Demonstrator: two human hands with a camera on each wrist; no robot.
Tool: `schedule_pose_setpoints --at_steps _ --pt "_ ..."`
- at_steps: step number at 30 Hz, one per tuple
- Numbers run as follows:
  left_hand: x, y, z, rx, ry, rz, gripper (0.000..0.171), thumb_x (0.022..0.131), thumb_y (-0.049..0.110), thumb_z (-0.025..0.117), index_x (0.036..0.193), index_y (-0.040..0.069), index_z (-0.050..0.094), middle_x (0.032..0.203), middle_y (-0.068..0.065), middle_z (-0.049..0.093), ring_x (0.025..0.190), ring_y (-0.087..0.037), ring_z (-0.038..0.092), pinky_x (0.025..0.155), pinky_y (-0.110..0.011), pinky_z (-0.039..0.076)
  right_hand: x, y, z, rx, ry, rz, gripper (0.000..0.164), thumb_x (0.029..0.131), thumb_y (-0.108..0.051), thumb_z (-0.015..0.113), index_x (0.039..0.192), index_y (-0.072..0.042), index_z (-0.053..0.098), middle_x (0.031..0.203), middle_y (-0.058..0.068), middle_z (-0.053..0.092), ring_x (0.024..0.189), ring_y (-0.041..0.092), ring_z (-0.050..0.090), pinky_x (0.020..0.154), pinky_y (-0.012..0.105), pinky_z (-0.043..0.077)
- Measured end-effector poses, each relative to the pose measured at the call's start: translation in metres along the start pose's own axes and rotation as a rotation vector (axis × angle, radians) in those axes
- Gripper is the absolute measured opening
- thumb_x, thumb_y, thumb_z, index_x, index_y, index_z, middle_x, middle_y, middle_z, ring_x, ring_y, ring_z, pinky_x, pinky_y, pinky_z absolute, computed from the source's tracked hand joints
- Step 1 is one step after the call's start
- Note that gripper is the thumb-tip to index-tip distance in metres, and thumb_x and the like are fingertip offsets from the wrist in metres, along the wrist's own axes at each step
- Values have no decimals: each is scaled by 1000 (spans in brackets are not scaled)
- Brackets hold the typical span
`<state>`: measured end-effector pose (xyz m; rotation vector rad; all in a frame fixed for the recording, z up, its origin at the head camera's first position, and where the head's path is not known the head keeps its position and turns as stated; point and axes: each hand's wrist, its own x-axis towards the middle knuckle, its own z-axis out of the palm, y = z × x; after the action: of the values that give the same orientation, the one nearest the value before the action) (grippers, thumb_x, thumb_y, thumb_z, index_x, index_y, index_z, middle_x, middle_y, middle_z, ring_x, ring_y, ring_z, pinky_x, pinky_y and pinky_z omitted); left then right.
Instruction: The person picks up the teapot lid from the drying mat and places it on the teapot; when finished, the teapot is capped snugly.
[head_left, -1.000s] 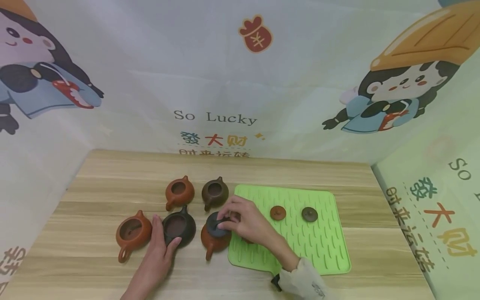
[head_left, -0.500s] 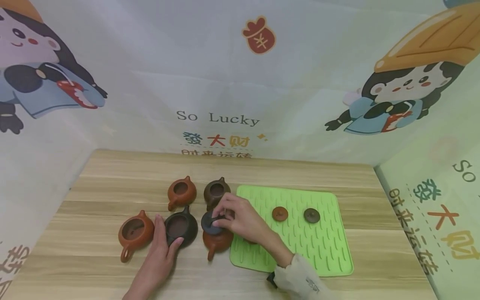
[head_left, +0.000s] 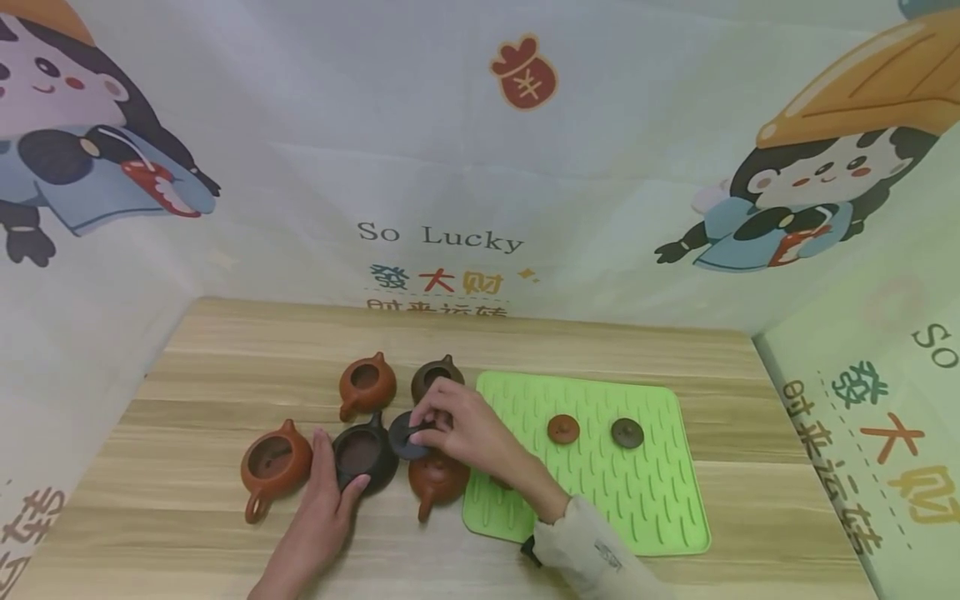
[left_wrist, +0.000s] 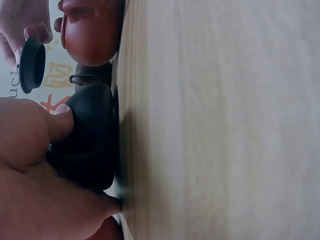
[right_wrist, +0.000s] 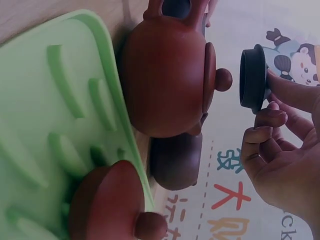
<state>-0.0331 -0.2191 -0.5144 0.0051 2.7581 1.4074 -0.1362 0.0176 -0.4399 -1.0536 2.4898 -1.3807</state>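
My left hand [head_left: 322, 508] holds a black teapot [head_left: 385, 468] on the table, thumb on one side and fingers on the other. The pot's top opening faces up, uncovered. Above the table, my right hand [head_left: 472, 429] pinches the knob of a black teapot lid [head_left: 401, 435]. In the head view this lid appears just right of the black pot's opening. The right wrist view shows the lid [right_wrist: 254, 79] apart from the reddish teapot [right_wrist: 165, 75], which wears its own lid. In the left wrist view, the left thumb presses the black pot [left_wrist: 90, 135].
Uncovered orange teapots stand at the left [head_left: 288, 479] and the back [head_left: 378, 390]. A dark brown teapot [head_left: 422, 375] is partly behind my right hand. On the green mat [head_left: 600, 500] lie an orange lid [head_left: 563, 429], a dark lid [head_left: 627, 433] and a reddish lid [right_wrist: 110, 205].
My right hand has carried the black lid leftward, from over the reddish teapot to beside the black teapot's opening. The left hand keeps its hold on the black pot.
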Motion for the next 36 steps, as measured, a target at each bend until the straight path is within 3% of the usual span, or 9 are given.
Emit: schedule_pose_setpoints --at_steps 4,11,15,18,19,22,24,31,36 --pt "0 -5 5 -4 29 30 92 116 25 55 164 -22 -8 169 -52 -6 159 -67 -1 133 -66 4 6 -1 2 -21 -8 -31 11 93 -6 88 99 -3 79 94 5 64 82 2 53 76 17 49" --pt "1 -2 3 7 7 21 91 116 23 55 163 -24 -8 168 -53 -6 159 -69 1 127 -77 10 14 0 11 -52 -11 -63 12 93 -6 88 98 -4 78 94 5 64 81 6 56 76 16 50" --pt "0 -11 8 -1 53 60 91 117 28 54 163 -23 -6 168 -54 -4 160 -67 0 133 -66 4 19 -1 17 -60 -20 -51 11 93 -7 88 98 -4 79 95 4 64 83 6 56 77 16 49" --pt "0 -19 12 -7 91 87 92 117 33 52 165 -20 -5 168 -53 -3 161 -64 -1 136 -45 -3 23 -3 21 -70 -32 -35 11 93 -7 88 99 -4 79 95 5 64 82 8 55 76 17 46" --pt "0 -21 12 2 81 90 93 118 36 50 166 -19 -7 169 -52 -4 161 -64 -1 136 -49 -4 25 -4 23 -80 -37 -31 11 94 -7 88 99 -5 79 95 5 64 82 9 55 76 17 46" --pt "2 -27 15 16 94 98 92 118 36 51 167 -16 -7 170 -51 -3 161 -64 1 128 -21 -9 28 -6 27 -114 -49 -21 11 94 -10 87 100 -6 79 95 5 64 82 11 55 77 17 45" --pt "3 -31 17 31 91 101 92 118 35 51 168 -16 -8 170 -51 -3 161 -65 2 122 -14 -10 31 -7 30 -142 -58 -18 11 95 -11 87 100 -7 79 96 5 65 83 11 56 78 17 45" --pt "5 -37 17 26 76 92 92 117 33 52 169 -14 -9 171 -50 -5 160 -66 3 136 -48 -1 37 -10 37 -173 -75 6 10 96 -13 87 101 -8 80 98 4 65 86 11 57 80 17 46" --pt "6 -37 19 50 87 95 92 117 32 52 170 -10 -10 172 -49 -3 160 -67 7 129 -26 -6 40 -11 42 -210 -89 30 9 97 -15 87 101 -10 80 98 2 66 86 8 58 80 16 46"
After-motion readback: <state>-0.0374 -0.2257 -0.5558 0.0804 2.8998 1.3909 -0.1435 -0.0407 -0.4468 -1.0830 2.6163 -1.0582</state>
